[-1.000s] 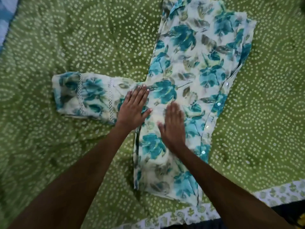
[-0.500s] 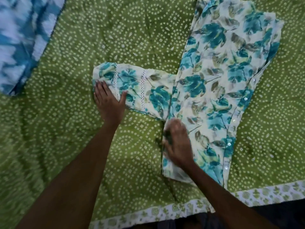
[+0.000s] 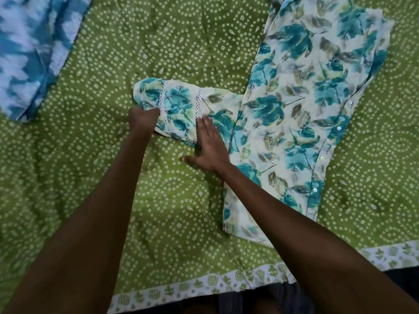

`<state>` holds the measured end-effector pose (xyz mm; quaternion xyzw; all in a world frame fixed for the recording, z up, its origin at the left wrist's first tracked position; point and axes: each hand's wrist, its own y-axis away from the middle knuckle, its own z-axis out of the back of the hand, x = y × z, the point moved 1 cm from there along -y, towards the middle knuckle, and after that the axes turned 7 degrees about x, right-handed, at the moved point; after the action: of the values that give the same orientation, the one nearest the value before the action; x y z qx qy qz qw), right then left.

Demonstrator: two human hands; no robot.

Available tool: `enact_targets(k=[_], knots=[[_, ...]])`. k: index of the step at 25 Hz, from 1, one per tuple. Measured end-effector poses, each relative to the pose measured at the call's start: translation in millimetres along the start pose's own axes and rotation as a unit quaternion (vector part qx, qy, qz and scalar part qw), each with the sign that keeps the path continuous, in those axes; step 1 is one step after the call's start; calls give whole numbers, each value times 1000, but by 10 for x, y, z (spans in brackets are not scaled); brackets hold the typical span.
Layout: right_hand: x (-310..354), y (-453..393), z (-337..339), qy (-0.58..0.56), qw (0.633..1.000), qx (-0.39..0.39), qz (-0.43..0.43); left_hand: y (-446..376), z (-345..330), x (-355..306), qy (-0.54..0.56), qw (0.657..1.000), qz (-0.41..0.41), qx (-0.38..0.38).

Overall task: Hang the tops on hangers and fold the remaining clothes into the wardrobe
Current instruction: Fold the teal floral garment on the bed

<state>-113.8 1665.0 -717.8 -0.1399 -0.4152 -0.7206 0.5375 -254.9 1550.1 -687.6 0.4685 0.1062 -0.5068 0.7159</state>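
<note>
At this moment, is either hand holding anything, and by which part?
The left hand grips the floral top by the cuff end of its sleeve. The right hand lies flat on the sleeve, holding nothing.

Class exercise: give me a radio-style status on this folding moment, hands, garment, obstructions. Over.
Left hand grips the sleeve cuff. Right hand flat, pressing at the sleeve's base. Floral top spread on green bedsheet. Blue garment lies apart; nothing obstructing.

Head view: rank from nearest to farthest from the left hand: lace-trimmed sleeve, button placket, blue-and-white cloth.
1. The lace-trimmed sleeve: the left hand has its grip on the cuff end.
2. The blue-and-white cloth: up and to the left, at the frame's corner, lying apart on the green bedspread.
3. The button placket: far right edge of the floral top, beyond the right hand.
</note>
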Motion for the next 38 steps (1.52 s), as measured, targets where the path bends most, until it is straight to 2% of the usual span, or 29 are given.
enact_targets(k=[2,4,5,6,7,9,10,11,13,14,16,18,20,23,24,26,28,29,30,31,32,33,34,35,36,37,38], knots=[[75,109,176,-199,979,-39,4,339,-196,-311,49,995,-71,49],[86,257,350,-349,929,-121,-10,896,-552,-690,30,974,-184,128],[55,340,450,-423,888,-177,-41,1195,-744,-830,14,952,-247,181],[-49,421,538,-502,828,-238,-82,1478,-905,-908,-7,920,-317,229],[-214,520,633,-561,762,-303,-117,1702,-1051,-910,-37,885,-396,241],[-752,770,731,-615,646,-411,-190,1893,-1354,-632,-125,837,-503,175],[-1013,916,737,-636,597,-426,-239,1862,-1483,-429,-194,822,-519,135],[-1244,1076,730,-662,561,-410,-281,1783,-1591,-206,-285,810,-500,114],[-1575,1317,670,-738,502,-339,-297,1616,-1713,203,-425,800,-401,137],[-1655,1379,669,-769,479,-319,-279,1516,-1721,317,-437,803,-378,146],[-1800,1403,724,-790,466,-309,-251,1405,-1716,332,-438,793,-402,134],[-1885,1385,802,-774,471,-340,-255,1293,-1656,288,-433,779,-445,89],[-1953,1414,846,-736,478,-380,-292,1231,-1546,309,-450,768,-449,76],[-1992,1496,802,-666,554,-364,-343,1085,-1404,460,-465,771,-426,93],[-2008,1533,802,-643,577,-360,-353,1096,-1389,464,-459,775,-416,119],[-2054,1582,858,-607,598,-381,-359,1165,-1407,392,-404,808,-390,179],[-2106,1585,966,-574,617,-412,-347,1216,-1458,303,-336,840,-381,193],[-2117,1581,1006,-542,642,-421,-342,1213,-1470,270,-314,850,-379,188],[-2114,1600,1032,-486,686,-423,-338,1204,-1479,246,-306,855,-378,178],[-2109,1643,1046,-396,745,-427,-325,1183,-1490,235,-316,848,-394,160],[-2091,1717,1043,-278,807,-429,-296,1173,-1498,216,-344,823,-431,136],[-2078,1807,1002,-148,862,-421,-242,1141,-1519,235,-376,779,-487,117],[-2053,1916,940,-26,906,-387,-172,1121,-1543,257,-408,721,-545,126],[-2057,2048,848,83,938,-326,-88,1100,-1568,273,-432,667,-582,174],[-2088,2198,733,176,956,-236,6,1107,-1587,274,-447,627,-592,239],[-2136,2351,595,245,957,-128,88,1121,-1599,275,-454,607,-580,298],[-2182,2487,473,273,950,-31,147,1143,-1608,268,-454,604,-563,335]])
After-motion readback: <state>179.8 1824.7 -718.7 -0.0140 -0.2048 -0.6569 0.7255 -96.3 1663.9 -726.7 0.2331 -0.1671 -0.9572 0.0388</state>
